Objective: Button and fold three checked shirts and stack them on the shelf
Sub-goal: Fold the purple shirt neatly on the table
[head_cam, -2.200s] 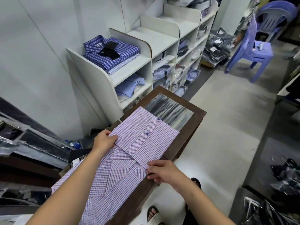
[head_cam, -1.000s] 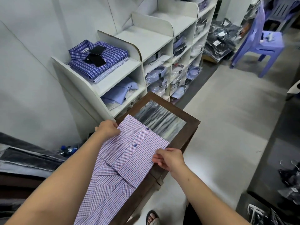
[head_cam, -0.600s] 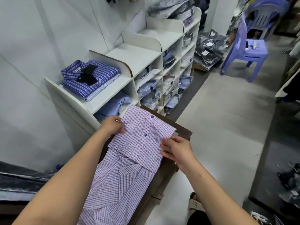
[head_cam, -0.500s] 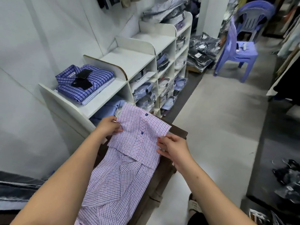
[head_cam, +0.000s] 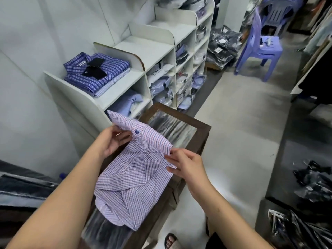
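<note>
**Pink checked shirt held up over the folding surface**

The white shelf unit (head_cam: pixel 125 81) is standing against the wall, its cubbies running away toward the back of the room. On its nearest top compartment 2 folded blue checked shirts (head_cam: pixel 98 73) are lying stacked, collars toward the wall, with dark tags resting on the upper one. The cubbies below are holding bagged and folded pale blue shirts.

Just in front of the shelf unit, the dark wood-framed surface (head_cam: pixel 203 133) with a glossy inset panel is carrying the pink-and-purple checked shirt (head_cam: pixel 133 178). The lower, bunched part of the shirt is lying on the surface near the person, while its upper part is being lifted clear of the panel, a flap tilting toward the shelf with 1 blue button showing at the fold.

A purple plastic chair (head_cam: pixel 260 45) is standing well apart on the grey floor, beside a pile of dark bagged garments.

The left hand (head_cam: pixel 111 141) is gripping the raised left edge of the shirt, fingers curled under the cloth and thumb on top. The right hand (head_cam: pixel 185 164) is pinching the right edge of the fold between thumb and fingertips.

A sandalled foot (head_cam: pixel 170 241) is showing below the surface.
</note>
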